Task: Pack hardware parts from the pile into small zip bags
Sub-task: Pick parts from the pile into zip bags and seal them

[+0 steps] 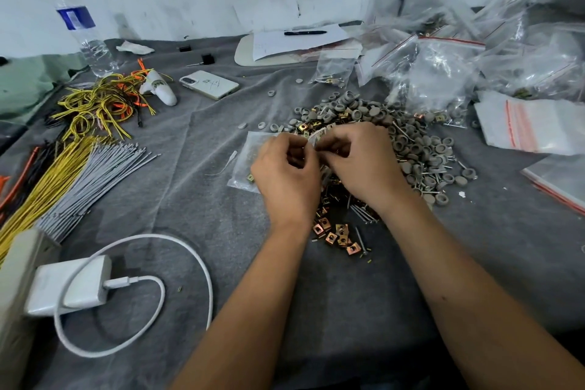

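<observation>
Hardware parts lie in a pile (373,149) at the middle of the grey felt-covered table (221,263): grey round caps toward the far and right side, brass-coloured square nuts (337,236) and thin nails nearer the person. Just left of the pile, a small clear zip bag (250,161) lies on the cloth with a square nut or two showing at its lower corner. The left hand (286,179) has its fingers curled over the bag's right edge and pinches its mouth. The right hand (361,161) meets it from the other side, fingers curled and thumb pinched at the same edge; whether a part sits between its fingertips cannot be told. Both hands hover over the near-left part of the pile.

Filled zip bags (443,73) are heaped at the far right, and flat empty bags with red strips (531,127) lie beside them. To the left lie bundles of yellow and grey wires (79,168), a white phone (209,84), a water bottle (82,28), and a white charger (69,288) with its looped cable. A pen (305,32) rests on paper at the back.
</observation>
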`<state>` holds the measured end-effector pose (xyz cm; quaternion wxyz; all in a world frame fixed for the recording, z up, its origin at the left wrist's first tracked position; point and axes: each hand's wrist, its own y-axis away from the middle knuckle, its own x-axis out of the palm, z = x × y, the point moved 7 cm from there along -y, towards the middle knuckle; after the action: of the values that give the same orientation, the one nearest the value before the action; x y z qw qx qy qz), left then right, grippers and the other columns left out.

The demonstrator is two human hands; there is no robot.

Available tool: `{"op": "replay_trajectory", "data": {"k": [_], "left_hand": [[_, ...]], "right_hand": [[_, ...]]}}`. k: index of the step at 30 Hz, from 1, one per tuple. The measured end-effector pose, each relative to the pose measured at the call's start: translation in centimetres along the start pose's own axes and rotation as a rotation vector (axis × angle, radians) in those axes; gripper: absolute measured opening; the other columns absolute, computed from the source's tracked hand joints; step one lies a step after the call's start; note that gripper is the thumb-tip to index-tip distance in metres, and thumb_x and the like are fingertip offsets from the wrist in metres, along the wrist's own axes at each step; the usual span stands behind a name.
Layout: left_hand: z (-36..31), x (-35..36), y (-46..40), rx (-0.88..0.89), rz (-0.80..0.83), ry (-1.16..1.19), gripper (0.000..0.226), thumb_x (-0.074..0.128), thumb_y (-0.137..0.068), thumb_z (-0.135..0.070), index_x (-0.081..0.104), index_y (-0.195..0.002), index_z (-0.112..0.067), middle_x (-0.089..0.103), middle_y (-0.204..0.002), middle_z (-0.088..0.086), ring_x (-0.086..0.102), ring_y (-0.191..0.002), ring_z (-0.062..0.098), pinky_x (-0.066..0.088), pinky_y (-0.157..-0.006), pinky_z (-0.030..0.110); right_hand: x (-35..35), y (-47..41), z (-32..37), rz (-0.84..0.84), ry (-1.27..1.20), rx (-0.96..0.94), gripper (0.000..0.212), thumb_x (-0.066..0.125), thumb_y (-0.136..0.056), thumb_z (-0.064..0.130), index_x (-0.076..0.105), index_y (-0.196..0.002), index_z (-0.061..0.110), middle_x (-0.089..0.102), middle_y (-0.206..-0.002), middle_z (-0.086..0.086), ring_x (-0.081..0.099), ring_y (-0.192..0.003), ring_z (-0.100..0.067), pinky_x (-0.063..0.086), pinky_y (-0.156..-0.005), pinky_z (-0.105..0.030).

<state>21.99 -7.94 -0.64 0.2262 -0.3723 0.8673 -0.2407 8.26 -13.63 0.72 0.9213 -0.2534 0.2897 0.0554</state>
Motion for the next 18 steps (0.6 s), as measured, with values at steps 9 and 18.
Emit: {"op": "replay_trajectory", "data": {"k": [9,18], "left_hand": [[-0.2,0.0,0.0,0.033,0.001,-0.004,0.009,0.072,-0.084,-0.006,0.073,-0.081,-0.014,0.068,-0.076,-0.006,0.064,-0.070,0.008,0.054,-0.065,0.023],[0.2,0.2,-0.1,-0.006,0.006,-0.006,0.010,0.071,-0.085,-0.009,0.072,-0.080,-0.018,0.067,-0.073,-0.006,0.062,-0.068,0.010,0.055,-0.064,0.031]], "right_hand": [[-0.1,0.2,-0.1,0.099,0.227,-0.052,0.022,0.081,-0.087,0.023,0.080,-0.108,0.023,0.068,-0.091,0.005,0.064,-0.085,-0.013,0.051,-0.078,-0.028],[-2.0,2.9,0.9,0.768,0.526,0.221,0.028,0.074,-0.093,0.033,0.076,-0.071,0.017,0.072,-0.061,0.007,0.067,-0.054,-0.003,0.051,-0.056,-0.020]]}}
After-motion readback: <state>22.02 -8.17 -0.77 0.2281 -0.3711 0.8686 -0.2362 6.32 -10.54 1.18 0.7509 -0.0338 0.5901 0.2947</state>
